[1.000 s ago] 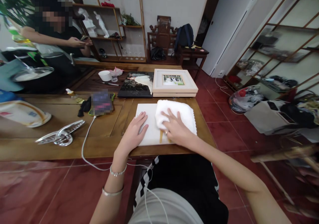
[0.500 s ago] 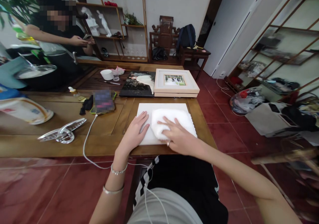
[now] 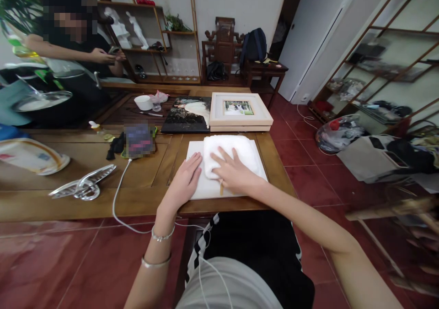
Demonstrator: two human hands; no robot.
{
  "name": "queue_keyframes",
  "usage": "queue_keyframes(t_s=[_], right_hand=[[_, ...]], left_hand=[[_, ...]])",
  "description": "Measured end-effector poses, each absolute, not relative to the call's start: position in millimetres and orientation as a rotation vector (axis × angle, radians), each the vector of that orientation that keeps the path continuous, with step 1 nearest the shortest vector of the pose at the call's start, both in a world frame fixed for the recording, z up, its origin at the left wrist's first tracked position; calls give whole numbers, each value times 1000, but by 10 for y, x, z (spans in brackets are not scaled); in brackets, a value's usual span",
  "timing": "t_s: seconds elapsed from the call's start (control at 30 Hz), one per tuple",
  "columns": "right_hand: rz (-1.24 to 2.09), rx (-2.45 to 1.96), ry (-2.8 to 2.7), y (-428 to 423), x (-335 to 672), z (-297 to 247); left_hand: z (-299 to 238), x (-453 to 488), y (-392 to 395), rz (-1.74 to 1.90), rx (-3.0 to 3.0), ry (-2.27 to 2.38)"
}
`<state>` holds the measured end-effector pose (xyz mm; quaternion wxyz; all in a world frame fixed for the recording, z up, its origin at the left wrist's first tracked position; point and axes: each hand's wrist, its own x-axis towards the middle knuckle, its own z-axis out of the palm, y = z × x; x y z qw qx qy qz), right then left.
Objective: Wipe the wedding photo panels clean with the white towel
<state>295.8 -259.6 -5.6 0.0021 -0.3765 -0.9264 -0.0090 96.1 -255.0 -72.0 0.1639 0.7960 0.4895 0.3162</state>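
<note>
On white cloth [image 3: 246,150] — right hand [image 3: 233,174].

Wooden table [image 3: 147,174] bears white board [image 3: 207,188], picture frame [image 3: 240,109], dark photo panel [image 3: 187,114].

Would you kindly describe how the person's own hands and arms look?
The left hand and right hand are ungloved, with no sleeves in view. A silvery, textured bracelet circles the left wrist, with a smooth silvery bangle farther up. The right hand wears a ring.
</note>
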Motion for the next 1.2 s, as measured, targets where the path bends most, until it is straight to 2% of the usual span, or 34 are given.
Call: queue_keyframes(t_s=[0.27, 0.47, 0.73, 0.93, 1.2], right_hand=[[40, -965, -2989, -3412, 2970, 48], [175, -1000, -2956, -3087, 3061, 58], [65, -1230, -2817, -2423, 2981, -38], [-27, -1363, -2724, -2386, 2789, -113], [11, -777, -2950, -3066, 2720, -63]], left_hand=[[-739, 943, -2534, 890, 2321, 1375], [-737, 949, -2532, 899, 2302, 1384], [-753, 932, -2514, 917, 2285, 1368], [-662, 958, -2580, 994, 2204, 1335], [-529, 947, -2686, 1265, 2125, 1153]])
